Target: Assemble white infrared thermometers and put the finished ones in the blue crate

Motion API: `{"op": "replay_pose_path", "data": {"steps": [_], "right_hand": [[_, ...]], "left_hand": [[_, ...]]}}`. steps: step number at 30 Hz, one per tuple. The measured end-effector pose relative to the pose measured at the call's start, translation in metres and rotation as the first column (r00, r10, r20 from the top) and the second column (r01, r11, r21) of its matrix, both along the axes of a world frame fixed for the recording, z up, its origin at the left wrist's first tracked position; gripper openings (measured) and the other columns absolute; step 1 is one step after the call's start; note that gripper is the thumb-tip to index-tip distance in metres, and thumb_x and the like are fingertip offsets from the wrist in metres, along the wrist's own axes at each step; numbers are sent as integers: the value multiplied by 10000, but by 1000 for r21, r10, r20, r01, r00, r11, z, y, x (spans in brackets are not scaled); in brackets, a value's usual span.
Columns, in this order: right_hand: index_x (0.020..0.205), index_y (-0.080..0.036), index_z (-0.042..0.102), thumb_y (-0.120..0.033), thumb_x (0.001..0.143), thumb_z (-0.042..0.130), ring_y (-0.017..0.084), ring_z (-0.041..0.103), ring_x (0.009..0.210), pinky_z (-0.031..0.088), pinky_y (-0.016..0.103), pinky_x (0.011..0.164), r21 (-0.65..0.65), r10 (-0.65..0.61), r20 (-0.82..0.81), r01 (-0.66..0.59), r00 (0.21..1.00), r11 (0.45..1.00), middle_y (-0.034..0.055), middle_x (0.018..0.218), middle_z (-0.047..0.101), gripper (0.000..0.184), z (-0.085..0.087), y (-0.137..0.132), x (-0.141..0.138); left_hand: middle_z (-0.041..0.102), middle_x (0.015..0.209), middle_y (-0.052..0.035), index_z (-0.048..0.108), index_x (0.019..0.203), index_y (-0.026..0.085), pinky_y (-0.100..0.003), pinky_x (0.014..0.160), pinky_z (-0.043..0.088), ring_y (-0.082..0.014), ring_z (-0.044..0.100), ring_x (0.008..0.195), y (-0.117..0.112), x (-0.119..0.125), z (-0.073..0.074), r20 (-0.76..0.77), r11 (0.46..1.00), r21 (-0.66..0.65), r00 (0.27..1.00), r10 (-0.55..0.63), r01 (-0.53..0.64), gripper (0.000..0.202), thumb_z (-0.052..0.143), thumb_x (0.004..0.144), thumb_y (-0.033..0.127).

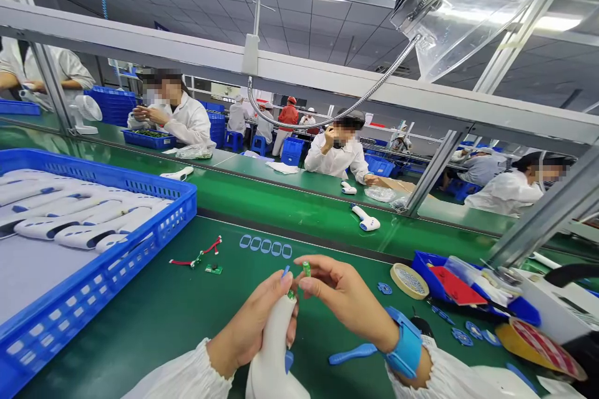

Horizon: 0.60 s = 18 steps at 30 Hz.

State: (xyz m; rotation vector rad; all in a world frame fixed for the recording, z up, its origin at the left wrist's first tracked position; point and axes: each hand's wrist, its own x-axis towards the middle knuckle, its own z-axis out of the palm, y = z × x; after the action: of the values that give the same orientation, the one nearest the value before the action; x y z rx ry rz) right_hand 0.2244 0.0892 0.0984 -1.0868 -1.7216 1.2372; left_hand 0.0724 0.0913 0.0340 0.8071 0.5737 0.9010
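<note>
Over the bench [196, 318], left hand [255, 318] grips white casing [276, 340], right hand [344, 296] pinches green piece [306, 269]

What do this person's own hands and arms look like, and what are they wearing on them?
The left hand and right hand are both ungloved, with no rings that I can see. Both arms wear loose white sleeves ending in gathered, ruffled cuffs. The right wrist also has a broad, bright blue wristband.
</note>
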Motion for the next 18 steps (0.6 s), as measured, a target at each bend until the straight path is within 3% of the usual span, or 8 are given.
{"op": "replay_pose_path", "data": {"steps": [3,8,11,13,18], "right_hand": [[838,-204,566,-323,740,648,105,504,568,427,243,566,22,-39,81,37,996,999,-49,631,567,175,5,0,0],[760,-179,582,-340,852,475,114,468,622,384,241,572,139,-11,233,-22,972,990,-11,678,555,214,7,-1,-6],[835,-197,455,-298,838,477,103,439,577,364,231,547,99,16,224,-39,974,994,-41,645,525,103,7,-1,-8],[865,-215,379,-259,808,508,96,415,555,353,221,538,75,61,252,-83,966,994,-66,622,501,148,12,-1,-9],[789,-241,364,-242,729,570,101,424,522,340,212,503,-3,162,394,-175,905,985,-81,545,500,215,25,-2,-14]], "left_hand": [[536,599,34,453,797,177,-174,352,406,-76,504,375,0,-1,-1,25,1000,-16,1000,-15,16,362,515,791,533],[553,603,29,436,827,182,-189,346,408,-84,501,363,-2,1,-2,27,998,-38,998,-50,51,403,528,761,569],[543,593,34,407,817,186,-188,337,401,-85,497,361,-3,2,-2,-7,997,-14,997,-78,78,468,540,714,623],[536,584,37,391,814,188,-185,322,391,-85,488,350,-3,2,-2,-33,992,15,992,-121,122,526,553,667,666],[527,539,35,401,849,188,-231,328,417,-108,483,329,-2,3,-6,-47,954,128,963,-266,270,672,538,554,776]]}}
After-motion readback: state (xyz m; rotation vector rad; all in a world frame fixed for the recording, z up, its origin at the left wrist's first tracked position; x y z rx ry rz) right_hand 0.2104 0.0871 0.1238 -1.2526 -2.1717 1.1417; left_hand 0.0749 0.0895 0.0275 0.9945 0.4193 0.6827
